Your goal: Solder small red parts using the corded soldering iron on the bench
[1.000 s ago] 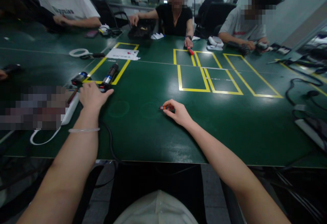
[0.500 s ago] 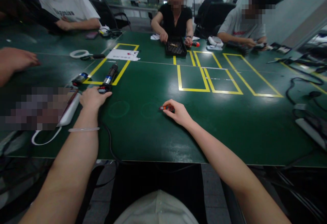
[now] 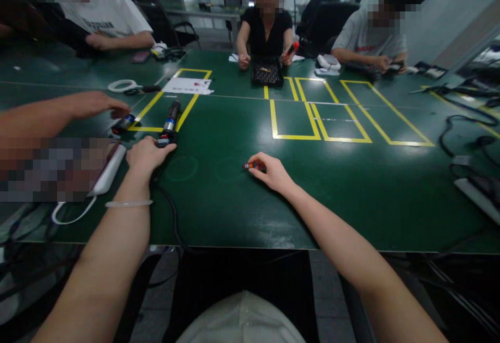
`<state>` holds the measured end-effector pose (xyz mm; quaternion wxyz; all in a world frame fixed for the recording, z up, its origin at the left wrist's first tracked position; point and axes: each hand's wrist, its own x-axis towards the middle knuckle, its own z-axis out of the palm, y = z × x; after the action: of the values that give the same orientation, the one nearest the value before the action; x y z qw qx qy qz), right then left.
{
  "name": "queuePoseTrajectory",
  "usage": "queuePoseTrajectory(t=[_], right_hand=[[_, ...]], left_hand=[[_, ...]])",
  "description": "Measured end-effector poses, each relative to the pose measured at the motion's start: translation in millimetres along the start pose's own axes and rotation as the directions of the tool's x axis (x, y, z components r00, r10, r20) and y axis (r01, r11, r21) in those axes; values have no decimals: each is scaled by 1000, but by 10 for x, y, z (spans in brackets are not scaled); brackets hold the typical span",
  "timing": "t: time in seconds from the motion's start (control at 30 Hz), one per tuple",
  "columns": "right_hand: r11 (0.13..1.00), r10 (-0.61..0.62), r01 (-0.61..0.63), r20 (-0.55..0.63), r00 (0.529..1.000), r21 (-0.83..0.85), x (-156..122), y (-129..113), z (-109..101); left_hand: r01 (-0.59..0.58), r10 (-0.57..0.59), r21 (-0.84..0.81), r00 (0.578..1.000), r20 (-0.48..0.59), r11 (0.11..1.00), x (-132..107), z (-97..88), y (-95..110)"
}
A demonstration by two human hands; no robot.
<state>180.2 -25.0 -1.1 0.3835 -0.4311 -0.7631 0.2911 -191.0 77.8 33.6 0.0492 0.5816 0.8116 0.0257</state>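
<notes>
My left hand (image 3: 145, 158) is at the lower end of a dark cylindrical tool with a silver and blue band (image 3: 171, 120), its thumb stretched along the near side. The fingers are mostly hidden at the tool's base and appear closed on it. To the right, my right hand (image 3: 269, 170) rests low over the green table (image 3: 234, 207), pinching a small red-and-black piece (image 3: 249, 166) whose kind I cannot make out. A second, similar cylinder (image 3: 124, 124) lies left of the first one, and a co-worker's hand (image 3: 113, 106) is just above it.
Yellow tape outlines (image 3: 297, 137) mark the table ahead. A white power strip (image 3: 107, 171) lies left of my left forearm, and a black cable (image 3: 174, 212) hangs over the near edge. Across the table a person holds a red-tipped tool (image 3: 292, 48) beside a black tray (image 3: 255, 80). White paper (image 3: 187, 85) lies ahead.
The co-worker's hand on the left has reached in over the second cylinder. My left hand and its tool have shifted slightly right. The person opposite has raised the red-tipped tool. My right hand stays put.
</notes>
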Motion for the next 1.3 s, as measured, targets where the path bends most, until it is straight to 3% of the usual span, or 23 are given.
queuePoseTrajectory(t=[0.2, 0.37, 0.5, 0.67, 0.9, 1.3], right_hand=[[1000, -12, 12, -12, 1000, 2, 2, 6, 14], [1000, -24, 24, -25, 999, -6, 2, 4, 17], [999, -30, 28, -46, 998, -40, 0, 9, 12], [998, -23, 20, -49, 999, -58, 0, 24, 15], [997, 10, -14, -56, 998, -75, 1, 70, 54], [959, 13, -28, -56, 998, -284, 16, 36, 100]], left_hand=[[-125, 123, -43, 992, -40, 991, -183, 43, 247], [-287, 284, -95, 958, -48, 953, -337, 128, 486], [-450, 447, -77, 893, -46, 890, -499, 180, 679], [-639, 637, -77, 769, -51, 765, -727, 229, 885], [-754, 755, -61, 656, -16, 654, -1045, 230, 1103], [-765, 762, 13, 643, 79, 644, -1182, 243, 1166]])
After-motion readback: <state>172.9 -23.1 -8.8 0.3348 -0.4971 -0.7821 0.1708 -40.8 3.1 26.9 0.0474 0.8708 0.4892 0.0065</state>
